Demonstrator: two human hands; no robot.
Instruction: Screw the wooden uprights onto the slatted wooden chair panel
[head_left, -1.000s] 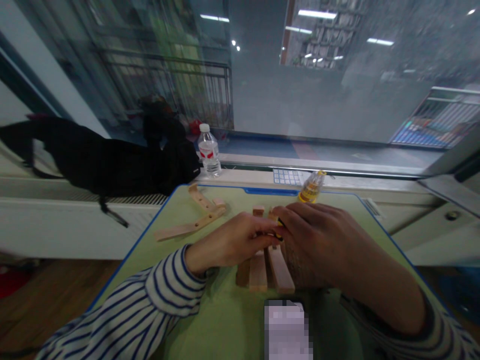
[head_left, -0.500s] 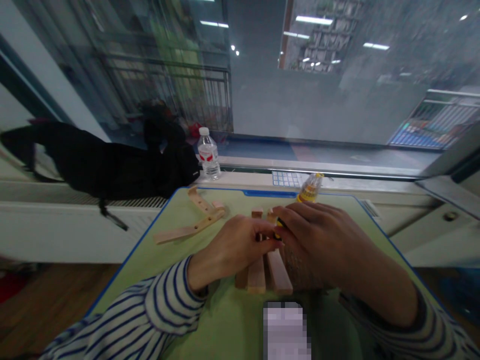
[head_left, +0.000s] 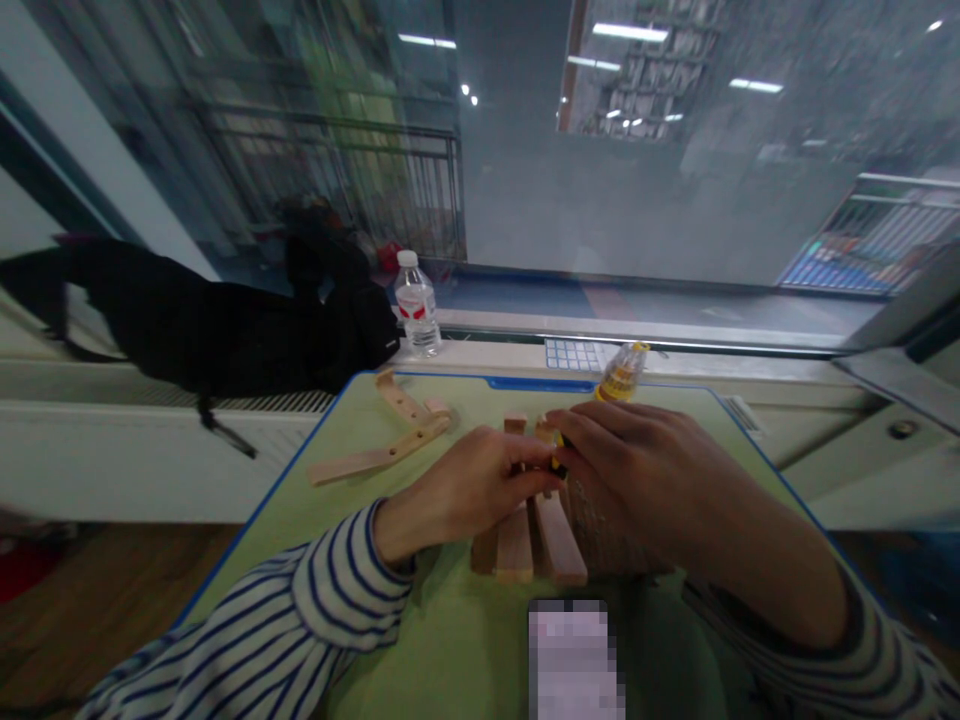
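My left hand [head_left: 461,490] and my right hand [head_left: 637,470] meet over a set of pale wooden slats [head_left: 536,540] lying side by side on the green table [head_left: 420,640]. The left fingers are curled in a pinch on the slats' upper part. A small yellow and black object [head_left: 556,462] sits pinched in the closed right fingers, right where the two hands touch; I cannot name it. The slats' near ends stick out below both hands, and two far ends [head_left: 517,424] show beyond the fingers.
A jointed wooden piece [head_left: 390,435] lies at the table's far left. A yellow bottle [head_left: 621,374] leans at the far edge. On the sill stand a water bottle [head_left: 416,305] and a black bag [head_left: 225,330]. A blurred patch [head_left: 574,660] sits near me.
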